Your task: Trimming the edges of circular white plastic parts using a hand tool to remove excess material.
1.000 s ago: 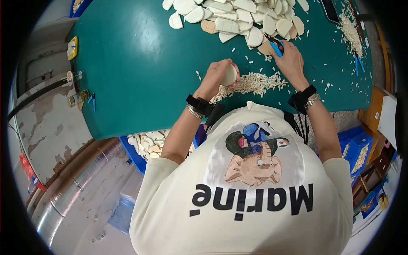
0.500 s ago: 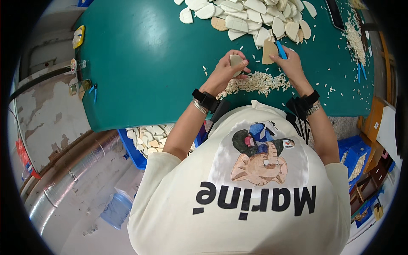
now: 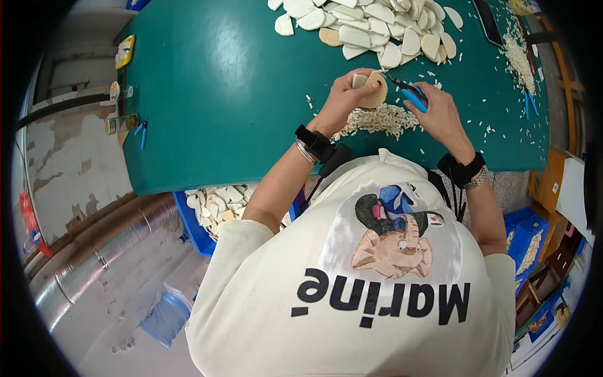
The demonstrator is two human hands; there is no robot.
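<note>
My left hand (image 3: 342, 100) is closed on two thin flat pieces: a tan rounded piece (image 3: 375, 94) and, beside it, a whitish piece (image 3: 358, 81). My right hand (image 3: 443, 118) grips blue-handled nippers (image 3: 412, 98), their dark jaws pointing left, close to the tan piece's edge. Whether the jaws touch it I cannot tell. Just below both hands lies a heap of small cream chips (image 3: 383, 120) on the green table. Beyond them is a big pile of flat cream half-round pieces (image 3: 377, 26), a few of them tan.
A phone (image 3: 487, 22) and more chips (image 3: 519, 60) lie at the table's right, near another blue-handled tool (image 3: 531, 104). More nippers (image 3: 143, 134) and a jar (image 3: 122, 124) are at the left edge. A blue crate (image 3: 202, 230) of pieces stands below the table.
The tan piece has passed from my right hand to my left, alongside the whitish one. My right hand has moved slightly lower and right, and its nippers now point toward the tan piece.
</note>
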